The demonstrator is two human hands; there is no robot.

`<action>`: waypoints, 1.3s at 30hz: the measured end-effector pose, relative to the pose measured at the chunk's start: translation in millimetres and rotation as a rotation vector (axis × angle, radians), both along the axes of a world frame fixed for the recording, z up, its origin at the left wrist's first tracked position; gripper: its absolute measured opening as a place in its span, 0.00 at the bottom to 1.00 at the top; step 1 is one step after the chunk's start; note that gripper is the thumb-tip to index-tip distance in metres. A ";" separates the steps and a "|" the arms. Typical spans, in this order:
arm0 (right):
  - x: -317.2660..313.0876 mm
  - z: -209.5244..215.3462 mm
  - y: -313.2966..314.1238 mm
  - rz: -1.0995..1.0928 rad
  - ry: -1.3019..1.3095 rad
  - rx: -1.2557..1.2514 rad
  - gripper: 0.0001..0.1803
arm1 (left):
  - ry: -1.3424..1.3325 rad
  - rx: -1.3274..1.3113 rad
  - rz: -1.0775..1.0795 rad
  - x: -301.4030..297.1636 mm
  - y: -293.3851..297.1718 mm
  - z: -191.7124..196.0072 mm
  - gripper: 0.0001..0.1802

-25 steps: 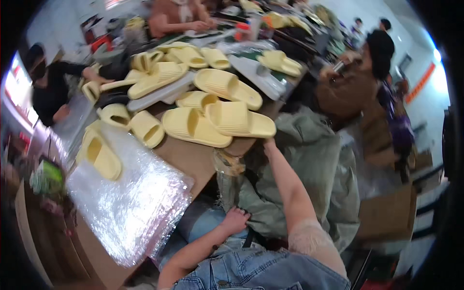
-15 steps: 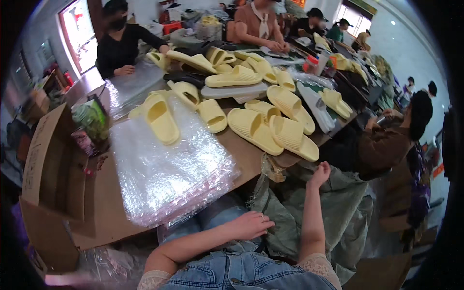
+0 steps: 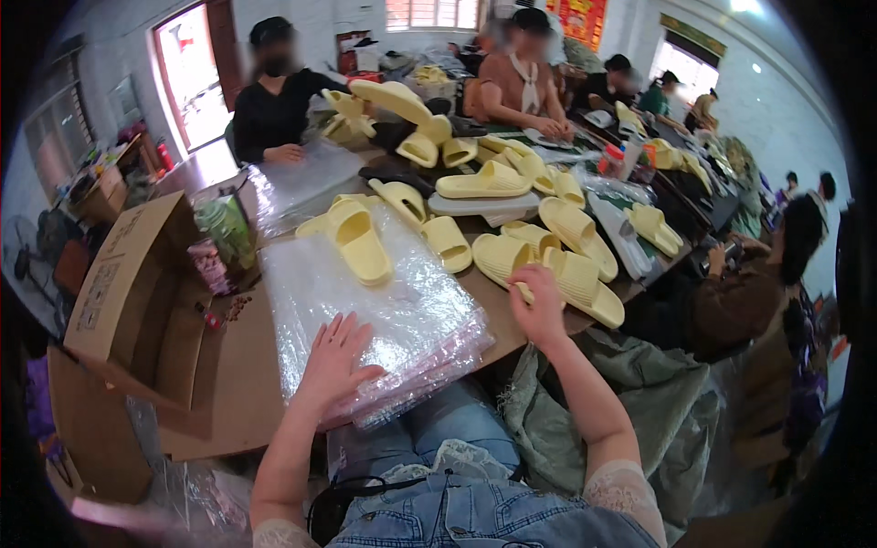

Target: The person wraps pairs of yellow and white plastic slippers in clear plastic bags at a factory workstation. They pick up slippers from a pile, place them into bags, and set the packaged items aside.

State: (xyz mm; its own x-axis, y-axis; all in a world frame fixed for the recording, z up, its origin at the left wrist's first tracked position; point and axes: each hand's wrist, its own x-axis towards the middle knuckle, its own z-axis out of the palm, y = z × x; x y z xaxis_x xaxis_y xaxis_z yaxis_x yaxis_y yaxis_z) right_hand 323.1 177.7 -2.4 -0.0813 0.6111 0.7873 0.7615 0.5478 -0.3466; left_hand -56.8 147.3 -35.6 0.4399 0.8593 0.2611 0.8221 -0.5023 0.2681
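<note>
My left hand (image 3: 343,358) lies with its fingers spread on the front of a stack of clear plastic bags (image 3: 402,320). Behind it, a yellow slipper (image 3: 359,242) rests on the same stack. At the front of the slipper pile, my right hand (image 3: 538,306) has its fingers curled round the edge of a yellow slide slipper (image 3: 498,258); the fingertips are partly hidden. Just right of that hand lies another yellow slipper (image 3: 585,288). A single yellow slipper (image 3: 448,244) stands between the bags and the pile.
An open cardboard box (image 3: 137,292) stands left of the bags, near a green-filled jar (image 3: 224,228). A grey-green woven sack (image 3: 630,402) hangs at the table's right front edge. Across the table sit a co-worker in black (image 3: 279,100) and one in brown (image 3: 521,87).
My left hand has risen from my lap onto the bags and spread. My right hand has moved from above the sack to the slippers. The view has shifted, and the far-left co-worker's slipper is higher.
</note>
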 end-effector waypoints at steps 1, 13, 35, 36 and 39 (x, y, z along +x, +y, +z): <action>-11.0 3.3 3.8 0.031 -0.023 -0.045 0.09 | -0.015 -0.042 0.017 -4.8 -1.7 -12.0 0.41; 196.4 -4.5 -2.6 -0.875 -0.256 -0.691 0.32 | -0.096 -0.051 0.052 -5.3 -6.5 -35.7 0.43; 171.0 -68.5 117.7 0.195 0.945 -0.186 0.11 | -0.105 -0.068 0.050 -3.8 -4.4 -35.7 0.41; 154.6 -53.2 99.3 0.241 0.943 -0.178 0.10 | -0.114 -0.077 0.049 -0.5 -3.7 -33.4 0.41; 52.6 16.3 46.9 0.556 1.154 -0.418 0.10 | -0.086 -0.101 0.094 -1.4 -14.5 -22.2 0.41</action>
State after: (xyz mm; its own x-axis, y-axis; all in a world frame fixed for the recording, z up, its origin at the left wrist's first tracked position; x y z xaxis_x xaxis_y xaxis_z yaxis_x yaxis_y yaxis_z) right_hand 375.7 224.6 13.9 0.1828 0.9232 0.3381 -0.3629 0.3829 -0.8495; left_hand -58.2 132.8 -57.9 0.3359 0.9195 0.2043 0.8363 -0.3910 0.3844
